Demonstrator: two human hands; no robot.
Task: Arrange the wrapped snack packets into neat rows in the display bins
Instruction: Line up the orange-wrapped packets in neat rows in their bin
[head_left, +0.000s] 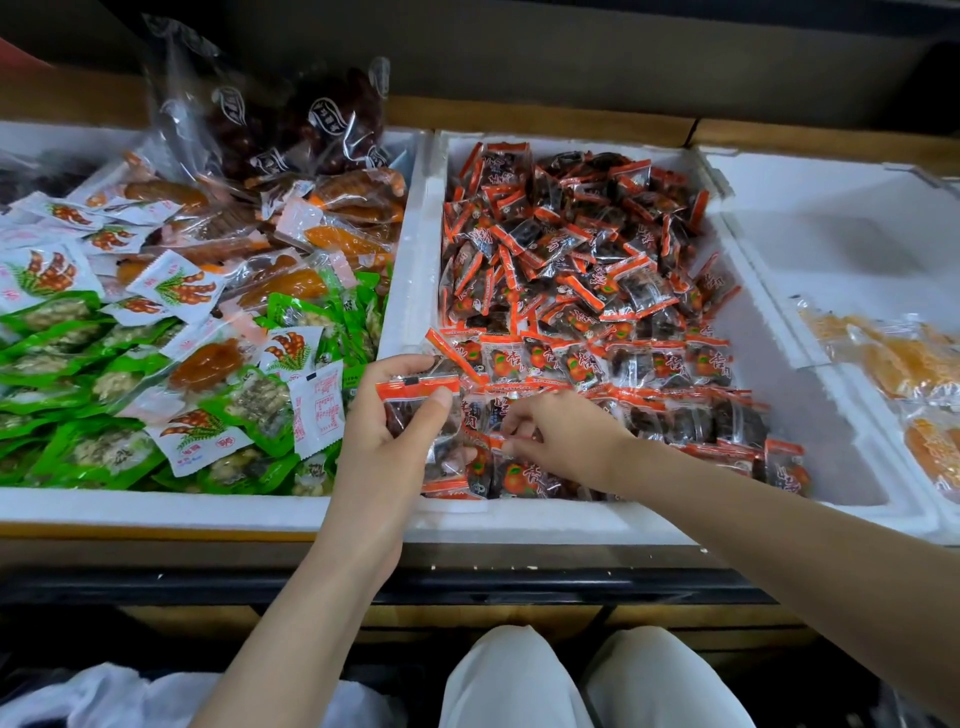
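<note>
Left hand (387, 441) grips stack of red-edged packets (415, 395) over middle foam bin (519, 519); right hand (566, 436) pinches front-row packet (514, 475). I'd square it label-up, flush against its neighbours

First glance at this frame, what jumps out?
The middle bin draws the eye: red-edged packets lie in a loose heap at the back, with neat rows started at the front. Over its near-left corner, the left hand holds one packet while the right hand pinches a second packet in the front row. The left bin is a jumble of green and white packets.
</note>
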